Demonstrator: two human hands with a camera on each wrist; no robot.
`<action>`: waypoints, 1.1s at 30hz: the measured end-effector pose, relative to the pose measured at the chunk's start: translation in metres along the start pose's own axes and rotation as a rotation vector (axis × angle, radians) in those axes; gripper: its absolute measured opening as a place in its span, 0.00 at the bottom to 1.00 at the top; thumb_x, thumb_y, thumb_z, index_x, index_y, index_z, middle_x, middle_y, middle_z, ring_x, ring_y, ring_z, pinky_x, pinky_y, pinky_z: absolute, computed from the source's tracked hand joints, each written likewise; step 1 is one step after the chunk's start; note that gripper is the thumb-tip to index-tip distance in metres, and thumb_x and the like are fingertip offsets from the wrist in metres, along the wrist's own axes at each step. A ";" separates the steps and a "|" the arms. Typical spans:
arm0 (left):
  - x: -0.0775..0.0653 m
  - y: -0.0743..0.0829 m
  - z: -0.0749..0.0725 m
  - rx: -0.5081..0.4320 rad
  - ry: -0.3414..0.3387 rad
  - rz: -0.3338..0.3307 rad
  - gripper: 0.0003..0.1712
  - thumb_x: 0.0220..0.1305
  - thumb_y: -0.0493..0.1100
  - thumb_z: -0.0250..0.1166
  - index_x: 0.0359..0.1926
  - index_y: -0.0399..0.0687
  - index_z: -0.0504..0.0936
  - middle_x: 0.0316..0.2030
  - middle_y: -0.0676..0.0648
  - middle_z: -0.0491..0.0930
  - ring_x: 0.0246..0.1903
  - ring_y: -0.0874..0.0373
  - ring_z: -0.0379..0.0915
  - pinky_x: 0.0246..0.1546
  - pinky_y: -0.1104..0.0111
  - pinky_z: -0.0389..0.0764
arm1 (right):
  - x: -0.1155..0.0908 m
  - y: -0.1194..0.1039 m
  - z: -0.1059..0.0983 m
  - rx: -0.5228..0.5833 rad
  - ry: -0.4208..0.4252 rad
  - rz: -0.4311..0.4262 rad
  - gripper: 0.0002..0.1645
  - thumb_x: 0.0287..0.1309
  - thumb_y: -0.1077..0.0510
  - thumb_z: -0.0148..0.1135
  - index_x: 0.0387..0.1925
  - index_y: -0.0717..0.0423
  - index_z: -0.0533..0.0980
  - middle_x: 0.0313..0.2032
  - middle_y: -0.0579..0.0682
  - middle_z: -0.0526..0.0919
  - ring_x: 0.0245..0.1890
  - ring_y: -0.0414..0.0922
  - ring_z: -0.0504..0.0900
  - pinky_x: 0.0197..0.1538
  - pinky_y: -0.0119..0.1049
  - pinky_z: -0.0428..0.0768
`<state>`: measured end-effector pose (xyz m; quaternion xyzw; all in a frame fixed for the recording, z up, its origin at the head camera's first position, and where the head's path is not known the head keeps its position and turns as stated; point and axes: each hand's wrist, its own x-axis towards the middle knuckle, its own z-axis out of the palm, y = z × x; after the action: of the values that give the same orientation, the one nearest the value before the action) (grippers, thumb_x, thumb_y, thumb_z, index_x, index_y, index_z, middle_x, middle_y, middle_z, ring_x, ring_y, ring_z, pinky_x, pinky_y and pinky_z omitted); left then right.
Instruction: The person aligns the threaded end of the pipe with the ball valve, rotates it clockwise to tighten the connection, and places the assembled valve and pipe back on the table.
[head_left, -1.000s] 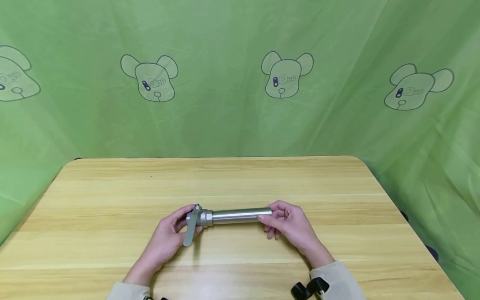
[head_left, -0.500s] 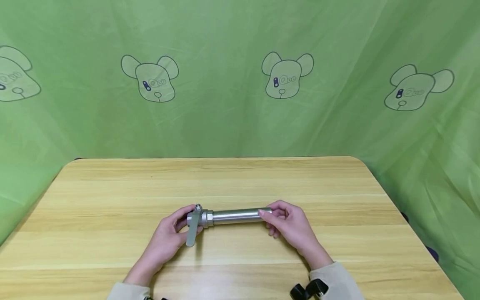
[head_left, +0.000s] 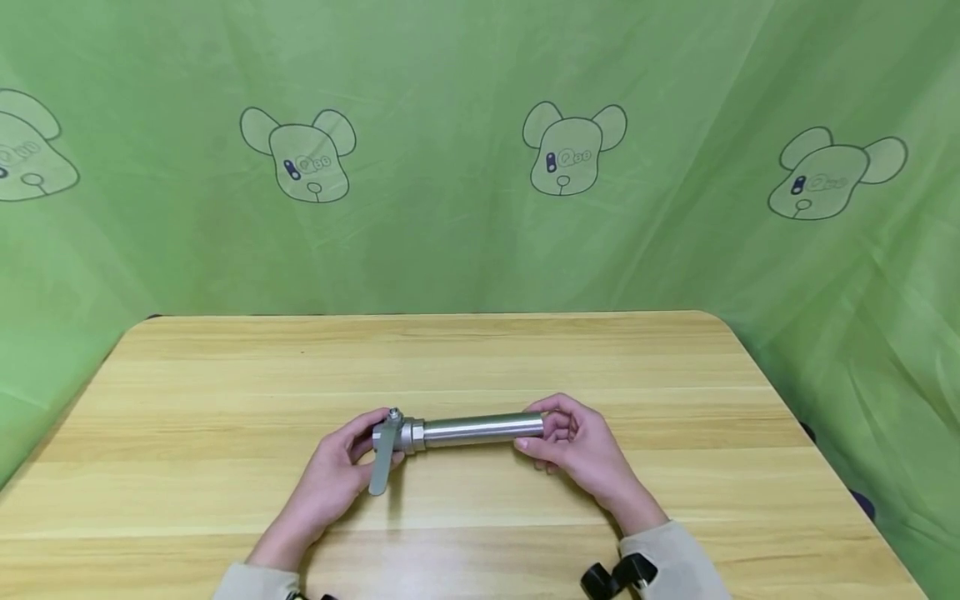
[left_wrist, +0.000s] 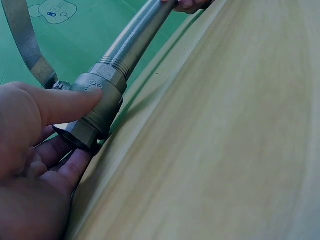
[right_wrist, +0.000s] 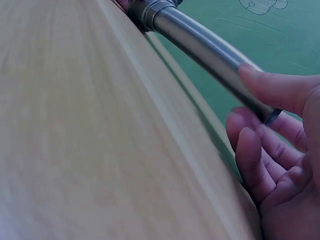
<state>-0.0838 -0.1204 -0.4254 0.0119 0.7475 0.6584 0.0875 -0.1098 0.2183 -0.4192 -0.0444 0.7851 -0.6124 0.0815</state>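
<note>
Ball valve [head_left: 406,435], grey metal, with hexagonal end: lying just left of centre in the lower half of the head frame, its raised lettering showing partly beside the thumb in the left wrist view.

Lever [head_left: 383,465], flat, grey: pointing toward the bottom edge of the head frame; in the left wrist view, rising into the upper left corner.

Pipe [head_left: 480,429], smooth, bright metal: joining the valve and running rightward across the lower middle of the head frame, almost level; a band of thread is showing at the joint in the left wrist view.

Left hand [head_left: 337,477], lower left of centre: gripping the valve, the thumb lying along its body, other fingers curling under its end.

Right hand [head_left: 592,456], lower right of centre: holding the free end of the pipe between thumb and fingers, the thumb pressing its side; the remaining fingers are bending loosely below the pipe's end in the right wrist view.

Sleeves [head_left: 671,557], pale: covering both forearms at the bottom edge, a black device [head_left: 618,577] sitting beside the right one.

Table [head_left: 480,358], light wood grain: filling the lower half.

Cloth [head_left: 435,250], green, with outlined animal heads [head_left: 575,154]: hanging across the upper half.
</note>
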 end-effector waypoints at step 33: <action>0.000 0.000 0.000 0.000 0.002 0.002 0.39 0.65 0.33 0.75 0.76 0.42 0.74 0.72 0.36 0.76 0.72 0.41 0.76 0.59 0.75 0.84 | 0.000 0.003 -0.001 -0.015 0.016 -0.098 0.29 0.45 0.67 0.86 0.51 0.61 0.83 0.37 0.56 0.82 0.28 0.36 0.78 0.31 0.25 0.81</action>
<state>-0.0834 -0.1206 -0.4258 0.0119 0.7474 0.6586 0.0863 -0.1095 0.2198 -0.4221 -0.0782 0.7872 -0.6101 0.0448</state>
